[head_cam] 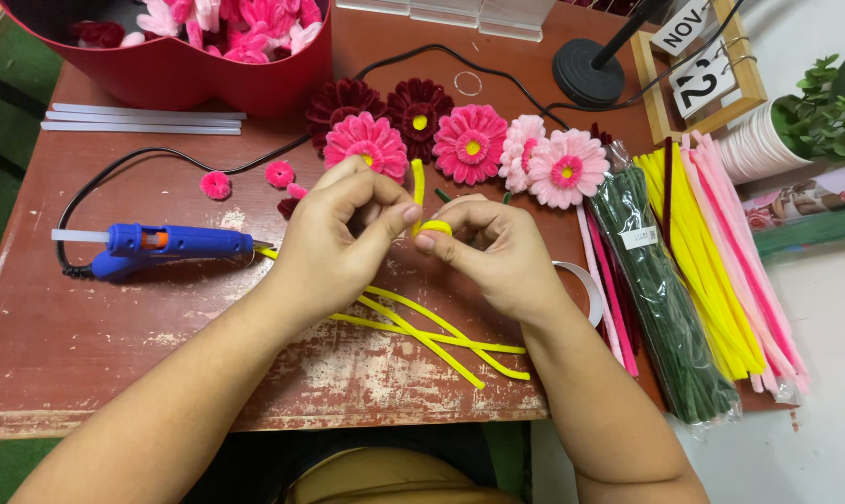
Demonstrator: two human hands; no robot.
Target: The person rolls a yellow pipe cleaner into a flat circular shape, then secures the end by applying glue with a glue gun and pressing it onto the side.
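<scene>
My left hand [334,238] and my right hand [492,252] meet above the middle of the worn red table [114,336]. Between their fingertips is a yellow pipe cleaner [420,187], wound into a small flat coil [435,227] with its free end sticking up. My right thumb and fingers pinch the coil; my left thumb and forefinger hold the free strand beside it. Several loose yellow pipe cleaners [441,336] lie on the table under my hands.
A blue glue gun [161,247] lies at left, its black cord running back. Finished pipe-cleaner flowers [469,143] in pink and dark red sit in a row behind. A red tub [175,70], glue sticks [142,119], bundled pipe cleaners [693,271], a lamp base [588,72].
</scene>
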